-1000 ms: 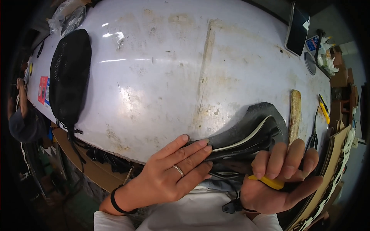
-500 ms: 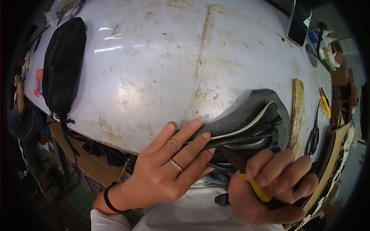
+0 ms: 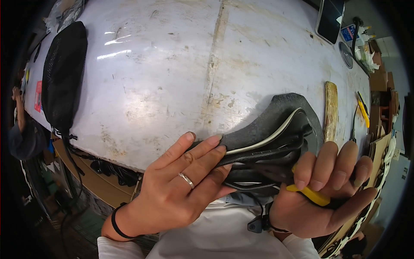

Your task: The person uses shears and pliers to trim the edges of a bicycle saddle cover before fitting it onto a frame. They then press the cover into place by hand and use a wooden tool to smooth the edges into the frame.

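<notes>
A black bicycle saddle [image 3: 282,149], underside up, leans at the table's near edge, with a grey-black flap of cover [image 3: 254,123] around it and a cream strip [image 3: 276,137] along its inner side. My left hand [image 3: 179,183] lies across its narrow end, fingers stretched close together over the rim and the thumb lower down, gripping it. In my right hand [image 3: 319,194] are yellow-handled pliers [image 3: 317,196], held between thumb and curled fingers. Their dark, blurred jaws [image 3: 274,172] point left into the saddle's hollow. Whether they bite on anything cannot be seen.
To the right lie a worn yellowish bar [image 3: 330,108] and a yellow-and-black cutter [image 3: 363,110]. A phone [image 3: 330,20] stands at the far right. At the left rests a black mesh pouch [image 3: 64,77]; beyond it, another person's arm [image 3: 19,110] shows.
My right hand has shifted right and slightly up with the pliers, and its fingers have spread a little. My left hand stays on the saddle. The whole view has shifted slightly.
</notes>
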Demonstrator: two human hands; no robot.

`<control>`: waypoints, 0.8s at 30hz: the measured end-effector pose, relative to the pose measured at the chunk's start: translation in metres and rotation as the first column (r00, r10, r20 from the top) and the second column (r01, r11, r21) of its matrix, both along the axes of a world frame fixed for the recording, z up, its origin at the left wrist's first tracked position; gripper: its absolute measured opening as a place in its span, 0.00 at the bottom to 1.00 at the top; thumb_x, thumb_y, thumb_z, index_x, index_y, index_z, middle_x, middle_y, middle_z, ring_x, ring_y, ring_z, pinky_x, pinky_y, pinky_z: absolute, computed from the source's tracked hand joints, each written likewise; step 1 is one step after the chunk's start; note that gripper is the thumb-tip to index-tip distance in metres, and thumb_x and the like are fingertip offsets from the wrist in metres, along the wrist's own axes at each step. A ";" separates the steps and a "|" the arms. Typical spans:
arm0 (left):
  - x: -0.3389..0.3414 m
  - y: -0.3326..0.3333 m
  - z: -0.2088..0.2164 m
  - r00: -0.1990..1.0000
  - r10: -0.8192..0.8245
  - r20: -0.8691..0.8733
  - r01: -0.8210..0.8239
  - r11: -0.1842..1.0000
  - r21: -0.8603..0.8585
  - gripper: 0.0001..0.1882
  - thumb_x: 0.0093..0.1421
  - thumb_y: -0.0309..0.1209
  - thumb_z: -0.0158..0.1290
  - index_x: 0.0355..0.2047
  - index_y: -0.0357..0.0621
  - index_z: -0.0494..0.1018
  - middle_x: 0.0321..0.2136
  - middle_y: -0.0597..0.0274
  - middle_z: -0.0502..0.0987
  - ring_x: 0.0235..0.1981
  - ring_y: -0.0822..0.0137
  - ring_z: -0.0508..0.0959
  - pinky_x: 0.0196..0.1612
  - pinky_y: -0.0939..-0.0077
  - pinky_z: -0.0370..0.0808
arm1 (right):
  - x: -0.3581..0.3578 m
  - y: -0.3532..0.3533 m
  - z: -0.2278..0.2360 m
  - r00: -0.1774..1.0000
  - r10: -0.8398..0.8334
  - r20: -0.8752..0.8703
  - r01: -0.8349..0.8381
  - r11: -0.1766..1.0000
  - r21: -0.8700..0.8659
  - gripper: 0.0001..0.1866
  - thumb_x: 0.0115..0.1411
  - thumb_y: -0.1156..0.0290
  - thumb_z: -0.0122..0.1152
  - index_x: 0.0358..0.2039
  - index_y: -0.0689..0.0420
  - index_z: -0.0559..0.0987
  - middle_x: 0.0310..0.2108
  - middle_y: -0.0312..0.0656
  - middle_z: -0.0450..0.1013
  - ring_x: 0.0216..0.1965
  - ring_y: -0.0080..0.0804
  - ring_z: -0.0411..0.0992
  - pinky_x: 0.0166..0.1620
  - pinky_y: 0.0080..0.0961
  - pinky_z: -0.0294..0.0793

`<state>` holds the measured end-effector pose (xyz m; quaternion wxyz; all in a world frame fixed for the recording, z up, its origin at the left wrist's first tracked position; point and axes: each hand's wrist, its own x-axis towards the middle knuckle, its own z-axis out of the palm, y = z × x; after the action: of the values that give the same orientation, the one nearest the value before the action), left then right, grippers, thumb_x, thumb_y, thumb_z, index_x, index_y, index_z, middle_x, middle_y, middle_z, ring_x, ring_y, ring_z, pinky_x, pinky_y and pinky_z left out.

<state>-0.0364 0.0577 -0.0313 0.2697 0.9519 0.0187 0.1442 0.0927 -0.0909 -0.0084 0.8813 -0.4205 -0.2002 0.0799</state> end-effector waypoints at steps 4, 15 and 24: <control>0.005 0.001 0.003 1.000 -0.023 -0.015 0.023 1.000 0.009 0.14 0.55 0.37 0.69 0.36 0.40 0.86 0.44 0.51 0.86 0.53 0.53 0.86 0.66 0.51 0.75 | 0.005 -0.004 0.000 0.998 0.012 -0.059 -0.006 0.995 0.101 0.19 0.79 0.50 0.47 0.44 0.54 0.65 0.34 0.35 0.59 0.27 0.26 0.53 0.29 0.27 0.57; 0.007 0.022 0.001 0.989 -0.144 -0.038 0.148 0.974 0.171 0.21 0.57 0.50 0.65 0.45 0.53 0.87 0.52 0.59 0.84 0.58 0.49 0.82 0.69 0.47 0.69 | -0.016 0.011 -0.022 0.948 -0.240 0.210 0.224 0.970 0.094 0.23 0.77 0.47 0.49 0.51 0.57 0.68 0.39 0.37 0.64 0.32 0.29 0.62 0.31 0.28 0.66; 0.020 0.016 0.016 0.984 -0.142 -0.111 0.174 0.909 0.378 0.21 0.60 0.54 0.59 0.43 0.56 0.86 0.64 0.70 0.78 0.70 0.44 0.70 0.71 0.37 0.60 | 0.002 0.001 -0.009 0.988 -0.063 0.142 0.065 0.998 -0.004 0.23 0.77 0.46 0.48 0.53 0.54 0.69 0.39 0.37 0.65 0.33 0.29 0.63 0.33 0.29 0.66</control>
<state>-0.0166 0.0741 -0.0151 0.0869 0.9897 -0.0762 0.0840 0.0946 -0.0895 -0.0170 0.8651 -0.4352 -0.2484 0.0224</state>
